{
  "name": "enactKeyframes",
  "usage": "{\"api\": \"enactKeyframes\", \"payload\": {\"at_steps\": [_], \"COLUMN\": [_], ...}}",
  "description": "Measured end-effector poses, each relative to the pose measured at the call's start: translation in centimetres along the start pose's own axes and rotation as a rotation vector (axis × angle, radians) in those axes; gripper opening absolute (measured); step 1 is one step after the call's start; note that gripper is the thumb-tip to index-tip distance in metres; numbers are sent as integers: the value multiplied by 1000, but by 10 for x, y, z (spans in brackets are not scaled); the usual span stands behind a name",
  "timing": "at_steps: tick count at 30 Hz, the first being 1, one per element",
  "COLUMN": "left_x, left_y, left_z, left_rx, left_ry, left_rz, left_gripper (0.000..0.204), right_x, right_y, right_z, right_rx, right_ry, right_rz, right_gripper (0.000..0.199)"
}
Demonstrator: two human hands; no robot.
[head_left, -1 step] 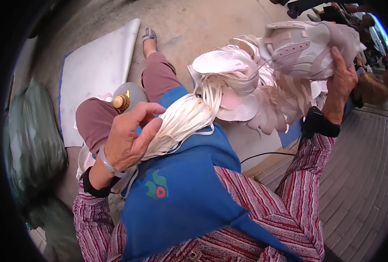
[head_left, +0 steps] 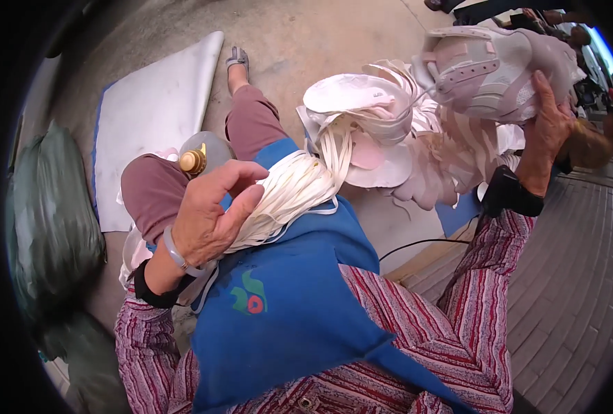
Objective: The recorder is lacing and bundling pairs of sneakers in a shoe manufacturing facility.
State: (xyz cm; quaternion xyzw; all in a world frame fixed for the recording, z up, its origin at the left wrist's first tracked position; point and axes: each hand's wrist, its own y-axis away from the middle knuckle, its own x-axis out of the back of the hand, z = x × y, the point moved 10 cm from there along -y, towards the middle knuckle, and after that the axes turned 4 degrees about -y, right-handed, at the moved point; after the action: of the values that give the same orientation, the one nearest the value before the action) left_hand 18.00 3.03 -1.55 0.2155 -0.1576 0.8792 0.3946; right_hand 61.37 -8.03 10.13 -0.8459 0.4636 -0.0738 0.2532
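My right hand [head_left: 546,134] is closed on a pale pink and white shoe upper [head_left: 482,77], raised at the upper right. A row of eyelets shows along the upper's side. My left hand [head_left: 216,210] hovers over my lap, with thumb and forefinger apart and nothing between them. Close beside it lies a thick bundle of white shoelaces [head_left: 289,190], spread across my blue apron [head_left: 285,331]. Beyond the laces, a heap of pink and white shoe uppers [head_left: 451,162] fans out below the held one. Some of the heap is hidden behind that upper.
A round grey object with a gold knob [head_left: 192,161] stands by my left knee. At the far left is a white sheet [head_left: 154,117] on the floor, near dark green sacks [head_left: 54,214]. A black cable [head_left: 423,241] curves beside the heap. People sit at the upper right.
My right hand and the shoe upper have shifted slightly to the right. My left hand has moved a little to the right, its fingers still apart.
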Motion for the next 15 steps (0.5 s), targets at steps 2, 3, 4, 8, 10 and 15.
{"api": "enactKeyframes", "payload": {"at_steps": [2, 3, 4, 8, 10, 15], "left_x": [-19, -33, -48, -87, -61, -86], "left_y": [-3, -4, -9, -24, -30, -53], "left_z": [-7, -18, -28, -44, -12, -115], "left_rx": [-115, -85, -68, 51, -297, 14], "left_ry": [-66, -49, -24, 87, -388, -568], "left_rz": [50, -9, -69, -213, 326, 392], "left_gripper": [16, 16, 17, 30, 54, 61], "right_x": [2, -1, 7, -5, -23, -64], "right_y": [-4, -2, -23, -29, -25, 1], "right_z": [-27, -39, -68, -119, -127, -193], "right_rx": [148, 192, 531, 758, 801, 943], "right_ry": [-23, -15, 419, 840, 839, 857], "right_rz": [71, 109, -9, 238, 219, 199], "right_gripper": [48, 50, 51, 65, 63, 59]}}
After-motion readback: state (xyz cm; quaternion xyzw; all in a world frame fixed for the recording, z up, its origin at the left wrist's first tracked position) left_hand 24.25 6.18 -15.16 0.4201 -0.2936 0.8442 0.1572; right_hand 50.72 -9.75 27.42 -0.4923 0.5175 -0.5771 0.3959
